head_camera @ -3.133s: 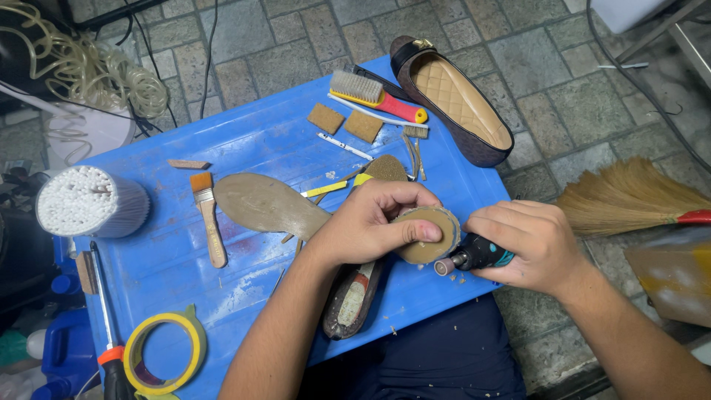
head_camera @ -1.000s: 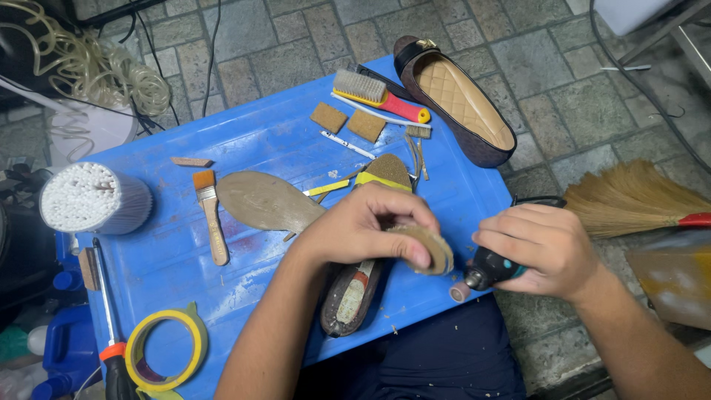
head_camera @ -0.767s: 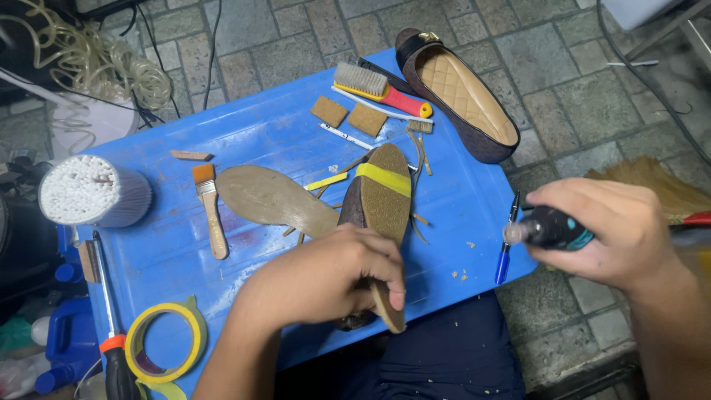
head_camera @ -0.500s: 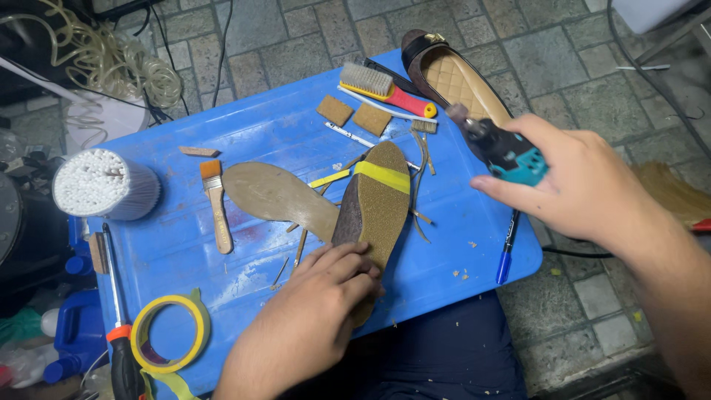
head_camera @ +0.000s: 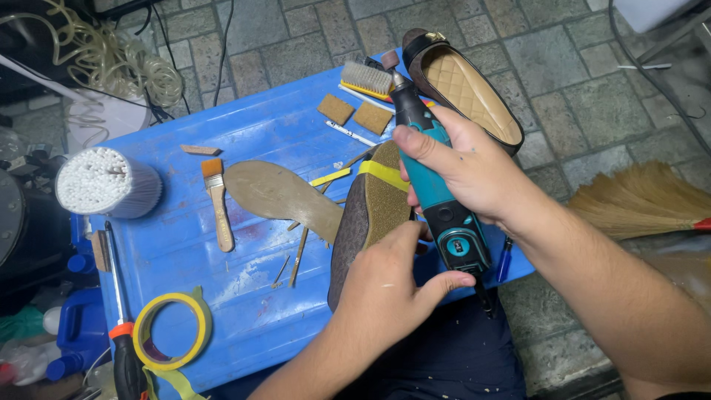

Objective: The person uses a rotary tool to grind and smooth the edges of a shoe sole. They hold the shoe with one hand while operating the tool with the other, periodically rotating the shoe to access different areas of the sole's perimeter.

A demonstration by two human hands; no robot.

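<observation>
My right hand point(head_camera: 474, 167) grips a teal and black rotary tool point(head_camera: 433, 189), its small sanding tip pointing away from me toward a brush. My left hand point(head_camera: 389, 285) is at the tool's rear end, fingers on its black base. Just beside both hands a brown shoe sole point(head_camera: 366, 207) with a band of yellow tape lies on the blue plastic lid point(head_camera: 185, 244). A flat tan insole point(head_camera: 281, 196) rests to its left.
A brown flat shoe point(head_camera: 463, 89), a brush point(head_camera: 366, 78), two sandpaper squares point(head_camera: 354, 113) lie at the back. A paintbrush point(head_camera: 217, 200), yellow tape roll point(head_camera: 172, 330), screwdriver point(head_camera: 118, 326) and tub of white sticks point(head_camera: 107, 181) sit left. A broom point(head_camera: 637, 200) lies right.
My right hand swung the rotary tool from the right side up over the sole. My left hand let go of the sole and moved to the tool's rear end.
</observation>
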